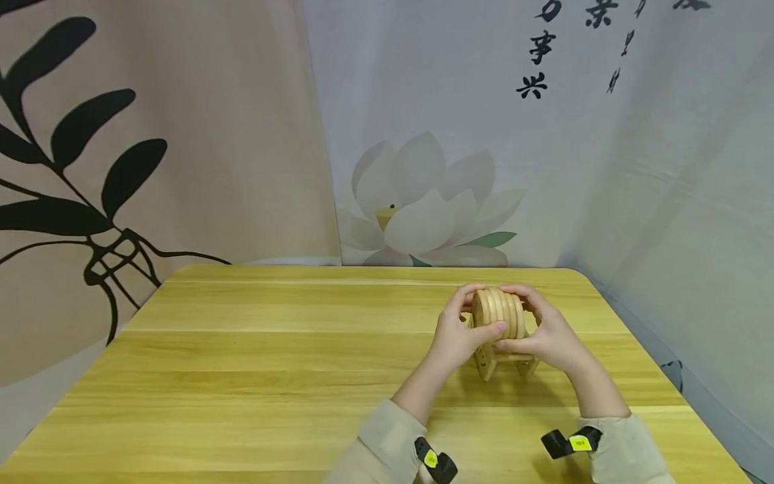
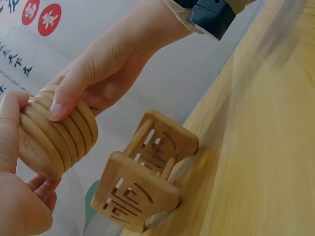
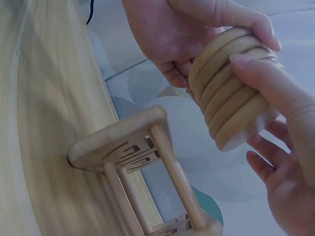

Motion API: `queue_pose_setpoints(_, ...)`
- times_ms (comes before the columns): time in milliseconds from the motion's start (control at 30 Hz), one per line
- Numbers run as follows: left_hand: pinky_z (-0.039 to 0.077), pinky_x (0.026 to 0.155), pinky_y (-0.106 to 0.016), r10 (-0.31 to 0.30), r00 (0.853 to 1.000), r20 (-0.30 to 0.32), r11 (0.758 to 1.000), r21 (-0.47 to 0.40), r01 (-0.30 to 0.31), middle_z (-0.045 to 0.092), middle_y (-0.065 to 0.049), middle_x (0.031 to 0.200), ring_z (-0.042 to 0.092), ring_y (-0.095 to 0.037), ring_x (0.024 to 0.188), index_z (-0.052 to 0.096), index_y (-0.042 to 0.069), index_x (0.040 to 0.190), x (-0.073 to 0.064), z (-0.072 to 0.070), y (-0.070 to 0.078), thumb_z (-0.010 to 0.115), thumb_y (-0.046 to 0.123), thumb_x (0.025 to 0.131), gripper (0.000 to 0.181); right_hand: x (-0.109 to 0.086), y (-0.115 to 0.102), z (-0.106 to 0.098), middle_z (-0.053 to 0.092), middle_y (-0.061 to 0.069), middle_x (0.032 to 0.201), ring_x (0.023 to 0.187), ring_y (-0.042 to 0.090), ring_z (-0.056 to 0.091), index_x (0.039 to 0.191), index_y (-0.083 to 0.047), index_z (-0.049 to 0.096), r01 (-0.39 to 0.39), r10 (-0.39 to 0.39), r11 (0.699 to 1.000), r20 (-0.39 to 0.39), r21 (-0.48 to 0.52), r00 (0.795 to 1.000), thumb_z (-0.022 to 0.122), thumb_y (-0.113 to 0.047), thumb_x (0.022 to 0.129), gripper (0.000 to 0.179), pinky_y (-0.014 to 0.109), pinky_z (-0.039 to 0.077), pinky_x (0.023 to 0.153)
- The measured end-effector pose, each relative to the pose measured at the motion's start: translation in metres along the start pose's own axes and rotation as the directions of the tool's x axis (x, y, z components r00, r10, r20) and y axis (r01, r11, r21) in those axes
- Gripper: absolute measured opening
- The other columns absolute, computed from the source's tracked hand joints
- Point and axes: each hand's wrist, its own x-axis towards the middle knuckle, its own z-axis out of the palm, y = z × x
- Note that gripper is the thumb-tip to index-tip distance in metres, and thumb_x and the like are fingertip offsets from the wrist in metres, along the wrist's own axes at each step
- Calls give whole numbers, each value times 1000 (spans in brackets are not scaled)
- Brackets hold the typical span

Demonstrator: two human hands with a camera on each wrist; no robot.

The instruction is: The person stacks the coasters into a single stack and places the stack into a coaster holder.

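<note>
A stack of several round wooden coasters (image 2: pixel 58 130) is held on edge between both hands, lifted above a wooden coaster rack (image 2: pixel 140 182). My left hand (image 1: pixel 459 328) grips the stack from the left, thumb across the near edges and fingers round the far side. From the right my right hand (image 1: pixel 538 329) grips the same stack, its thumb (image 2: pixel 61 105) lying over the rims. The outer coaster has a small engraved mark in the left wrist view. Below, the rack (image 3: pixel 118 142) stands on the table, with slotted end panels joined by round rods, no coaster between them.
The wooden table (image 1: pixel 272 376) stretches out to the left and in front of the hands. Behind it hangs a pale cloth (image 1: pixel 423 81) with a printed lotus and black characters. A black wrist camera (image 1: pixel 571 444) sits on each sleeve.
</note>
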Motion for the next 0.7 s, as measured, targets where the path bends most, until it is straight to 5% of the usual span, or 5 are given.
queue_pose_setpoints(300, 49, 73, -31, -7, 1000, -1, 1000, -31, 7, 54, 5, 111, 50, -18, 99, 52, 27, 132, 4, 8, -3, 81, 27, 76, 62, -1, 6, -6, 49, 4, 129, 106, 15, 50, 138, -13, 44, 6, -6, 1000, -5, 13, 1000, 86, -5, 68, 82, 30, 49, 78)
queue_pose_setpoints(700, 50, 70, -29, -33, 999, -21, 997, -70, 31, 56, 10, 111, 52, -16, 98, 55, 35, 129, 8, 19, -11, 83, 25, 75, 62, -2, 19, -12, 49, 2, 128, 107, 13, 51, 138, -11, 44, -3, 3, 999, 0, 34, 1000, 86, -1, 68, 82, 28, 49, 79)
